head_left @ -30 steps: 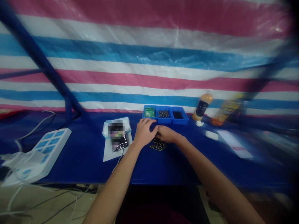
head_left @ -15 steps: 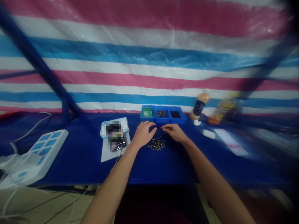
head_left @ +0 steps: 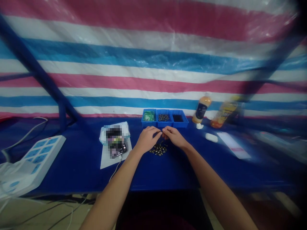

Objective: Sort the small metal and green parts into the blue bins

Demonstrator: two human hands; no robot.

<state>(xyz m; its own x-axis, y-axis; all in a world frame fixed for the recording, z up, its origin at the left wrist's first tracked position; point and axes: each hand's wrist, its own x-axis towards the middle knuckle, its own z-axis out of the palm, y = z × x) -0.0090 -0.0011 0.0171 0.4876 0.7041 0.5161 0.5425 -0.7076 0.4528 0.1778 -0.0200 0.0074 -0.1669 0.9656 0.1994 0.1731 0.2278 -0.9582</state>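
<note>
Fingertips of my left hand (head_left: 149, 138) and my right hand (head_left: 174, 136) meet above the table, both closed in a pinch. Whatever lies between them is too small to make out. Just below and between the hands is a pile of small metal-and-black parts (head_left: 158, 149). Behind the hands stand three joined blue bins: the left bin (head_left: 143, 123) holds green pieces, the middle bin (head_left: 165, 124) small silvery and dark parts, and the right bin (head_left: 179, 125) black pieces.
On the left are a white power strip (head_left: 48, 153) with cables and a phone (head_left: 121, 150) on paper. Two drink bottles (head_left: 202, 110), a crumpled tissue (head_left: 199, 126), a white case (head_left: 211, 137) and a pale flat rectangle (head_left: 232, 145) stand or lie right. A striped sheet (head_left: 153, 73) hangs behind.
My right hand has moved left, so its fingertips now meet those of my left hand. The whole view has shifted slightly. The pile and bins look the same.
</note>
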